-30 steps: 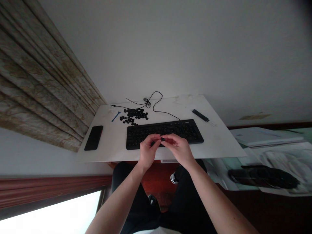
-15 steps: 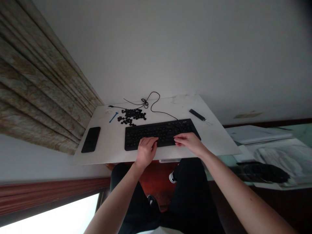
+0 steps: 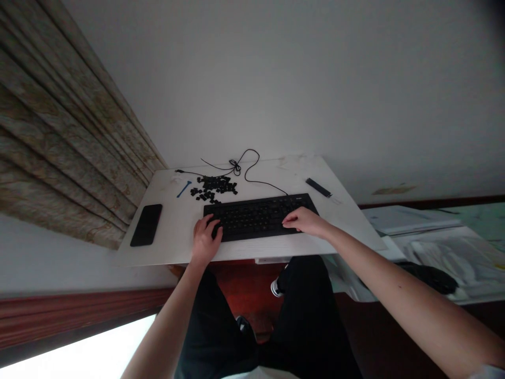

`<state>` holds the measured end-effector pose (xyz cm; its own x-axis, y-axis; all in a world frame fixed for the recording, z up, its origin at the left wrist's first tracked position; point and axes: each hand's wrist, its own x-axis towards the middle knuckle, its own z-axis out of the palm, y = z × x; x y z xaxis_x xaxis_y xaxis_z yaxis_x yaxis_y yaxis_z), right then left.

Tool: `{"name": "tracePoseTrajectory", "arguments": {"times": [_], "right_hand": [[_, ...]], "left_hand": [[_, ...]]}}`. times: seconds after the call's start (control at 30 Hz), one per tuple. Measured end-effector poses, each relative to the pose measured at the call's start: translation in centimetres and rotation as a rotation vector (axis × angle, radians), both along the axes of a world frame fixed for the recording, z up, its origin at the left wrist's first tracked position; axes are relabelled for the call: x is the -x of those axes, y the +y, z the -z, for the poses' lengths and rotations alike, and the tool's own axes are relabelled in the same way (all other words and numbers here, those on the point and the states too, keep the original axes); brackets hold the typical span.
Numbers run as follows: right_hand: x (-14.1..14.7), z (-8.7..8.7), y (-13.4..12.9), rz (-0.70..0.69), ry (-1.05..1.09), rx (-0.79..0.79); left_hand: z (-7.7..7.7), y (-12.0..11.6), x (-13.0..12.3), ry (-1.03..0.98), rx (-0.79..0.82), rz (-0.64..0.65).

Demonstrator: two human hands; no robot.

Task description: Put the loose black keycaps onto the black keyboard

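A black keyboard (image 3: 252, 217) lies on the white table, its cable running off the back edge. My left hand (image 3: 205, 238) rests at the keyboard's left end, fingers spread over the keys there. Over the right part of the keyboard, my right hand (image 3: 306, 221) is closed, thumb and fingertips pressed together near the keys. Whatever it may hold is too small to make out. Behind the keyboard's left half, a heap of loose black keycaps (image 3: 215, 184) is scattered.
A blue tool (image 3: 184, 189) lies left of the keycaps, and a black phone (image 3: 146, 225) near the table's left edge. A dark strip-shaped object (image 3: 319, 187) lies at the back right. The looped cable (image 3: 235, 167) stretches along the back. A patterned curtain (image 3: 79, 121) hangs at left.
My left hand has moved left, from the keyboard's front middle to its left end, its fingers now more spread. My right hand stays over the right part, still closed.
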<state>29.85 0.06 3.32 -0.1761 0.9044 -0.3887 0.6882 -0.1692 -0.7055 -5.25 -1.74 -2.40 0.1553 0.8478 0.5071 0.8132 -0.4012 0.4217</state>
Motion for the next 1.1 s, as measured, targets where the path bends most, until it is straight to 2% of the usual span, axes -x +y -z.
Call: {"name": "tracePoseTrajectory", "arguments": {"times": [0.23, 0.7, 1.1], "right_hand": [[-0.10, 0.48, 0.32, -0.022, -0.020, 0.019], [-0.35, 0.35, 0.62, -0.016, 0.000, 0.081], [-0.22, 0.63, 0.56, -0.009, 0.034, 0.051]], "left_hand": [[0.45, 0.30, 0.00, -0.032, 0.042, 0.033], [0.29, 0.28, 0.07, -0.055, 0.044, 0.037], [0.41, 0.31, 0.11, -0.059, 0.055, 0.034]]}}
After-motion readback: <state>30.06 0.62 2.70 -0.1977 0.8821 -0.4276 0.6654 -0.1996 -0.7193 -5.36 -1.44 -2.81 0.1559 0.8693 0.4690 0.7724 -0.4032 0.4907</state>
